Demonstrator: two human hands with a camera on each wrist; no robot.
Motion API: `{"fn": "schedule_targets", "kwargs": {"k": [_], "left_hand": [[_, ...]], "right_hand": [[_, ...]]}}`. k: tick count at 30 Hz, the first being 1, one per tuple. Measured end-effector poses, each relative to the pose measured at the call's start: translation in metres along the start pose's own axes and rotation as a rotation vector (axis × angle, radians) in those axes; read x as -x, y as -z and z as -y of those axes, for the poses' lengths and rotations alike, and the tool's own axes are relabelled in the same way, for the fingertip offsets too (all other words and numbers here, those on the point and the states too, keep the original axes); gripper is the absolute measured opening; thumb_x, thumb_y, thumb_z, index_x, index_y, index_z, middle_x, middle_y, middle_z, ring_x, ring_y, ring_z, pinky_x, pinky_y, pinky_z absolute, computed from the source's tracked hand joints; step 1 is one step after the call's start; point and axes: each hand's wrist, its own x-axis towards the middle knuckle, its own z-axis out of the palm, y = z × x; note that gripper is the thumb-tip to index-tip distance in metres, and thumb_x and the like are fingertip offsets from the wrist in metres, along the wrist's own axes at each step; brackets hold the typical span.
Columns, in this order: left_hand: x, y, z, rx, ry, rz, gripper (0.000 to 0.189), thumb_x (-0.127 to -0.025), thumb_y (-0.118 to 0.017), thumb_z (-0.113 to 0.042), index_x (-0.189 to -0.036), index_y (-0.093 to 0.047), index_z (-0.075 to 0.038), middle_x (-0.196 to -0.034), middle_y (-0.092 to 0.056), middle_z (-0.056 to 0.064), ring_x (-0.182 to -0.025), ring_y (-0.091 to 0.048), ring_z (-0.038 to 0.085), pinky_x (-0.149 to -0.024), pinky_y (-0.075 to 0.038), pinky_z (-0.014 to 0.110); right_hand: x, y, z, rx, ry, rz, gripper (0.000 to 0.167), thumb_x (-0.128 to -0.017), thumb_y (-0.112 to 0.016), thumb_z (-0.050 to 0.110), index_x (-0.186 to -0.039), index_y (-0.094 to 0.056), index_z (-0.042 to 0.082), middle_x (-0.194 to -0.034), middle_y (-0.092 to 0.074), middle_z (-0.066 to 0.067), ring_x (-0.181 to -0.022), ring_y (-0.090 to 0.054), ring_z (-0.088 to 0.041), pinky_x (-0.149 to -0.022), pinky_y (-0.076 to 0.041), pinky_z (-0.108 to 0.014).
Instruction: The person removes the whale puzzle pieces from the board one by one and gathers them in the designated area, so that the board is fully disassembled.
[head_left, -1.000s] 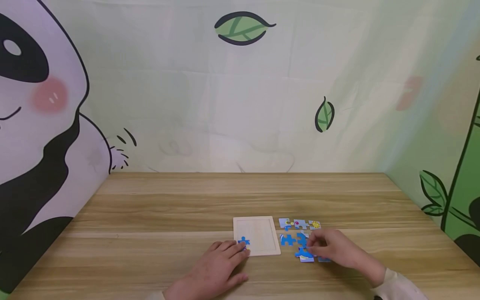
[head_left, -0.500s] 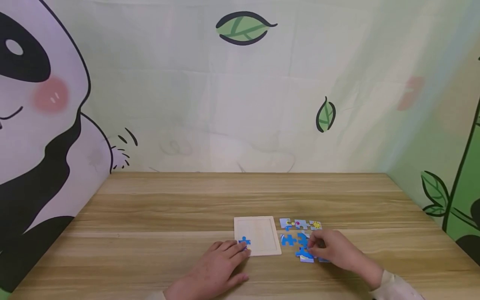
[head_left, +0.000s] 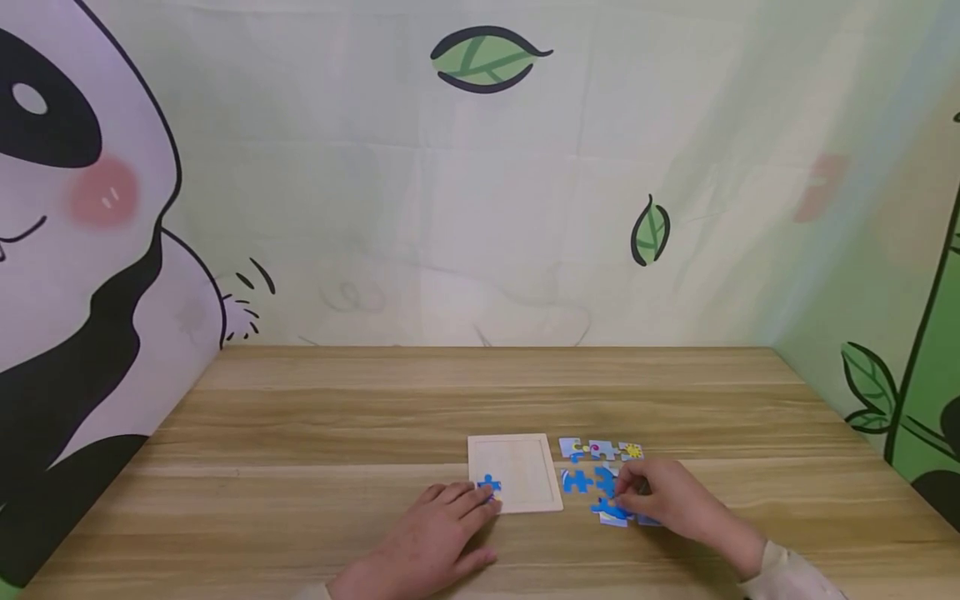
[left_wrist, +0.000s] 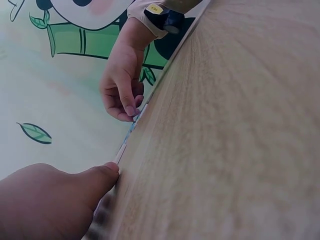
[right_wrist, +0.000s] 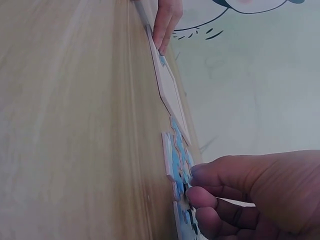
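My left hand [head_left: 431, 533] lies with straight fingers over the near left corner of a square wooden puzzle tray [head_left: 517, 454]. Its fingertips touch a blue jigsaw piece [head_left: 489, 482] inside that corner, partly covering it. In the left wrist view the thumb [left_wrist: 107, 172] is by the tray's edge. Right of the tray, my right hand [head_left: 667, 492] has bent fingers over loose jigsaw pieces [head_left: 577, 481]. The right wrist view shows the thumb and index fingertips [right_wrist: 200, 172] close together against the pieces [right_wrist: 175, 165]; whether they pinch one cannot be made out.
The loose pieces lie in rough rows, the far row with a sun piece [head_left: 631, 451] at its right end. They rest on a wood-grain table [head_left: 337, 417]. Behind it hangs a pale backdrop [head_left: 360, 183] printed with a panda and leaves.
The hands, tray and pieces stay in place; only the head view shifts very slightly.
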Motion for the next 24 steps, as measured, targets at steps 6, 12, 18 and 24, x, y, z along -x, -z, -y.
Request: {"fn": "schedule_targets", "kwargs": {"k": [6,12,18,24], "left_hand": [[-0.001,-0.002,0.001,-0.001,0.001,0.023,0.055,-0.098,-0.039,-0.055,-0.139,-0.052,-0.019,-0.143,-0.052,-0.001,-0.130,-0.049,0.018,-0.105,-0.043,0.041],[-0.001,-0.001,0.000,-0.014,0.000,0.042,0.057,-0.099,-0.037,-0.056,-0.140,-0.050,-0.019,-0.145,-0.050,0.000,-0.131,-0.048,0.018,-0.106,-0.043,0.041],[-0.001,0.000,0.000,-0.018,0.000,0.037,0.056,-0.099,-0.037,-0.055,-0.140,-0.051,-0.019,-0.147,-0.048,0.001,-0.132,-0.048,0.018,-0.106,-0.043,0.041],[-0.001,0.000,0.001,-0.010,-0.009,0.026,0.055,-0.098,-0.038,-0.055,-0.138,-0.052,-0.020,-0.146,-0.049,0.003,-0.132,-0.048,0.019,-0.107,-0.043,0.042]], "right_hand": [[-0.004,0.001,0.004,-0.013,-0.014,-0.003,0.004,-0.087,-0.066,0.013,-0.085,-0.064,0.011,-0.071,-0.057,0.007,-0.060,-0.044,0.000,-0.054,-0.039,-0.018],[-0.012,0.001,0.013,-0.017,0.015,-0.019,0.004,-0.087,-0.067,0.014,-0.088,-0.065,0.010,-0.075,-0.061,0.005,-0.060,-0.047,-0.001,-0.053,-0.041,-0.019],[-0.020,0.001,0.023,-0.038,0.043,-0.023,0.005,-0.089,-0.066,0.014,-0.087,-0.065,0.010,-0.077,-0.062,0.004,-0.062,-0.049,-0.002,-0.054,-0.043,-0.018],[-0.029,-0.002,0.027,-0.024,0.060,-0.024,0.006,-0.089,-0.066,0.014,-0.090,-0.066,0.008,-0.081,-0.064,0.003,-0.064,-0.048,-0.002,-0.056,-0.042,-0.018]]}}
